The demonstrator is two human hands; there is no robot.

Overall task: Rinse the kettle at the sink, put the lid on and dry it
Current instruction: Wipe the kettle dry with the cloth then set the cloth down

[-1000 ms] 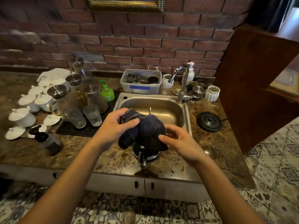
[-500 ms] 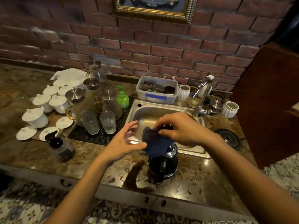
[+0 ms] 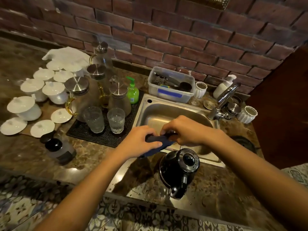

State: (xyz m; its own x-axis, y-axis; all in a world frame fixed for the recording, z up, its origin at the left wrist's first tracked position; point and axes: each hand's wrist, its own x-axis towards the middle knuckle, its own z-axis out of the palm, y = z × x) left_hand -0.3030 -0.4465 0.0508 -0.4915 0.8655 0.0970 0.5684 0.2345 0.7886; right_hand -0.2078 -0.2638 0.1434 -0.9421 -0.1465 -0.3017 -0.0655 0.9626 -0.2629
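Kettle [image 3: 179,170] on counter, lid on, below both hands' grip on cloth [image 3: 157,143].

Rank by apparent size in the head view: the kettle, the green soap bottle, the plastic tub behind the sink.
1. Kettle, though nearest the camera, which inflates it.
2. Plastic tub.
3. Green soap bottle, clearly smallest.

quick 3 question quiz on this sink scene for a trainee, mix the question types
1. True or false: the lid is on the kettle.
2. What do the left hand and right hand hold together? A) a glass B) a dark cloth C) the soap bottle
3. Fill in: the kettle stands on the counter, in front of the ____.

Key: 1 true; 2 B; 3 sink.
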